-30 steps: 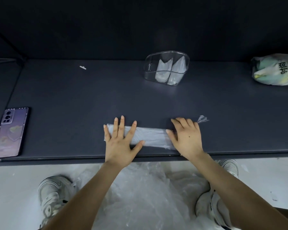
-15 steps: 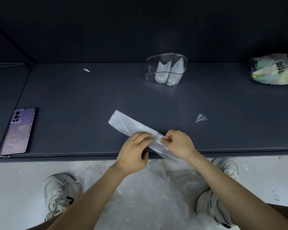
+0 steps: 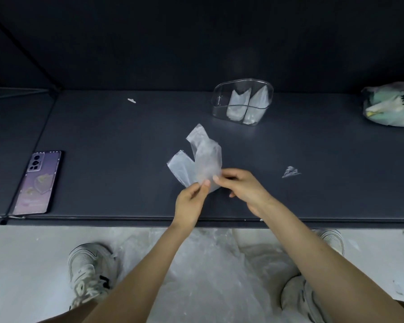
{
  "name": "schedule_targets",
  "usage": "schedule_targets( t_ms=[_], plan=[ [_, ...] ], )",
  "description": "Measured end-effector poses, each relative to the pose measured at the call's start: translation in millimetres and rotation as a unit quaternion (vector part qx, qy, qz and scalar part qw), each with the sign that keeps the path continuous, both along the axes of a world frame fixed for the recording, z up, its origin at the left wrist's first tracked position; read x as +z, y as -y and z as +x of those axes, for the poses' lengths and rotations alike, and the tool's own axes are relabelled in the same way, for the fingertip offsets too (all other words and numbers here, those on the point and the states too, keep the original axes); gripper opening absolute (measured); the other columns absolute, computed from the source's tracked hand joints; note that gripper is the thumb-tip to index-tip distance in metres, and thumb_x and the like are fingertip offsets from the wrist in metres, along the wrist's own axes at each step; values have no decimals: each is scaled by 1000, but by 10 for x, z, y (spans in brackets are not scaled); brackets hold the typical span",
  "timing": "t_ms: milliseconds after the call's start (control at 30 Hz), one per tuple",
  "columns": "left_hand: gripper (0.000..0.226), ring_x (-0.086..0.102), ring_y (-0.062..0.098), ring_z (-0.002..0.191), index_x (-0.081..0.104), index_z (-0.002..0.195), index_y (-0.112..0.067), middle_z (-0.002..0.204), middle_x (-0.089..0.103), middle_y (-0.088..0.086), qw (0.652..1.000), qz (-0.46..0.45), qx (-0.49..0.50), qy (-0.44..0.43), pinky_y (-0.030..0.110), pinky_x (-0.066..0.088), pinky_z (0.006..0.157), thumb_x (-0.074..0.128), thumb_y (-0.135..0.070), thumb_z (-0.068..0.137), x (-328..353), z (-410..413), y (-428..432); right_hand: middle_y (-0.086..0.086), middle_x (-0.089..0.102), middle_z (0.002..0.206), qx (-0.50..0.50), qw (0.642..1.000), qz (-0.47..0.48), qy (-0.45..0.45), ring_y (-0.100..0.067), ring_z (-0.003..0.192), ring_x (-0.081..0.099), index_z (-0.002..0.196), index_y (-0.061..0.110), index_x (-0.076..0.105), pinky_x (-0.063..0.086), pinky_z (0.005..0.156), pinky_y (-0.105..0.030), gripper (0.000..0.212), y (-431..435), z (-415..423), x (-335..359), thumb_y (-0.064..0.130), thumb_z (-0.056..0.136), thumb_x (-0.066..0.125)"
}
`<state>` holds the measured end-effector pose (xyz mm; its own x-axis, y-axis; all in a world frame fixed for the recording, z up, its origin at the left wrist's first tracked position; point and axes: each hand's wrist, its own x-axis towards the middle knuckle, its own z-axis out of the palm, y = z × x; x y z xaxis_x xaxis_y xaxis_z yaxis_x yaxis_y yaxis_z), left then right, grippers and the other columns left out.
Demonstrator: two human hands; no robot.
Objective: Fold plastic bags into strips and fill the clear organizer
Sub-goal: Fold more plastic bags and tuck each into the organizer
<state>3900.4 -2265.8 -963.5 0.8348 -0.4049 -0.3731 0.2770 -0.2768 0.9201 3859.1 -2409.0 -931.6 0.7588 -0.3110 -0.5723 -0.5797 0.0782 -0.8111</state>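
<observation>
Both left hand (image 3: 190, 202) and right hand (image 3: 244, 191) fingers (image 3: 205, 184) pinch the translucent, doubled-over bag strip (image 3: 196, 164).

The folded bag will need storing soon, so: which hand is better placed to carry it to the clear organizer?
Probably the right hand: both hands pinch the folded bag, but the clear organizer stands beyond it on the right, so the left hand would have to cross over.
</observation>
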Motion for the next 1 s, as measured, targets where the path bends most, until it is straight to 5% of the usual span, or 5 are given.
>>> schedule_targets(
  t_ms=[133,433,567,800,1000],
  plan=[
    [49,31,7,58,41,61,-7,60,32,-4,998,-37,-48,-34,22,27,59,65,-41,87,5,14,-98,9,63,71,-75,996,22,53,9,58,55,79,14,68,39,54,-8,11,-105,8,-62,17,90,66],
    [52,66,26,101,58,109,8,104,67,16,975,-172,-15,-142,34,52,90,66,-36,82,87,278,-304,-6,52,63,42,999,-25,15,-7,38,35,78,9,60,31,39,-18,18,-135,-66,-206,19,92,64],
    [39,64,27,106,60,111,2,106,64,12,989,-82,85,-93,43,50,97,70,-27,87,-16,514,-186,-4,55,60,89,989,-117,-6,-8,37,38,74,11,61,34,40,-23,20,-138,-22,-298,22,91,65],
    [25,58,5,91,61,114,-16,94,60,-16,991,93,49,80,5,43,74,67,-16,90,-170,632,-71,7,54,57,108,970,-216,-37,-10,51,48,81,8,64,48,64,-35,36,-76,-63,-329,40,93,58],
    [26,58,9,88,62,111,-13,92,61,-11,977,144,82,134,1,38,67,70,-14,87,-193,547,-55,8,60,82,112,945,-296,-87,-13,79,56,92,20,56,38,65,-28,24,-148,-96,-320,44,90,59]
  ],
)
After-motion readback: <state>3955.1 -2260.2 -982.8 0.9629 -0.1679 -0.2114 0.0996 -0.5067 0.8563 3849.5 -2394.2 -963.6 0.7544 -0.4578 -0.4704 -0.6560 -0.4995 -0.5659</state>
